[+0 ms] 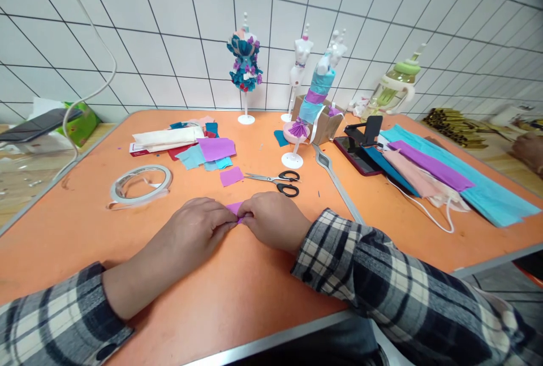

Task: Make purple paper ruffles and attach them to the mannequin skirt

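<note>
Between my two hands, close above the orange table (203, 292), is a small piece of purple crepe paper (233, 207). My left hand (197, 227) pinches its near edge from the left. The thumb and fingers of my right hand (271, 220) pinch the same edge from the right, and the fingertips hide most of the paper. Just beyond my hands lies another purple square (231, 176). Black-handled scissors (275, 180) rest beside it, blades pointing left. A roll of clear tape (141, 183) lies flat to the left.
Paper pieces (216, 149) are stacked behind the scissors. Small dress-form stands (246, 66) wear paper outfits at the back, near a brown box (328, 124). Coloured paper strips (449, 168), a phone (358, 156) and a bottle (394, 89) sit on the right. Another person's hand (528, 151) shows far right.
</note>
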Motion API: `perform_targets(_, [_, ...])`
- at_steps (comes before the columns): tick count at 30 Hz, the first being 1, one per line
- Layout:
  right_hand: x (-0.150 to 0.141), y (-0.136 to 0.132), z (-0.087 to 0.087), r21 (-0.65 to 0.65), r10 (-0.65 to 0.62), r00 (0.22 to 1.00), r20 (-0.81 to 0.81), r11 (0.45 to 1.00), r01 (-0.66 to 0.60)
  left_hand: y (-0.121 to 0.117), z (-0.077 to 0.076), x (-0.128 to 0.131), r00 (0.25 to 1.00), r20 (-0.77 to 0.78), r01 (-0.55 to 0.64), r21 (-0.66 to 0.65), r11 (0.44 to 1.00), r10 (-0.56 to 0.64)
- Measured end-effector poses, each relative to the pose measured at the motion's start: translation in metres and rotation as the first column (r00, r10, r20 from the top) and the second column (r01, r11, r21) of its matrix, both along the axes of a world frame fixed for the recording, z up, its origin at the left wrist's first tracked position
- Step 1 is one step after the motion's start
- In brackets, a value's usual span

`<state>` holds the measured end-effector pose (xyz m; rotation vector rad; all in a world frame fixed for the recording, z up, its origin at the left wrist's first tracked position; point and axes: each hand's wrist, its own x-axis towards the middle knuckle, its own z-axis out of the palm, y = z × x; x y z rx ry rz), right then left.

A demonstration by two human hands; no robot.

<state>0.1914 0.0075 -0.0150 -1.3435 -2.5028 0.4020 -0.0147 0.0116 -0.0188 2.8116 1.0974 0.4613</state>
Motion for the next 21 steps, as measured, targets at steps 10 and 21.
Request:
perform_targets(10, [-0.0024, -0.004, -0.0004, 0.051, -0.014, 1.0, 0.009, 0.999, 0.014, -0.004, 0.0067, 0.0031, 0.999, -0.039, -0.001, 0.101, 0.995, 0.005])
perform_targets(21, [-0.0031, -0.0045, 0.0068, 0.008, -0.055, 0.994, 0.096, 0.998, 0.054, -0.0012, -0.0017, 0.0011, 0.998, -0.041, -0.049, 0.018, 0.999, 0.05])
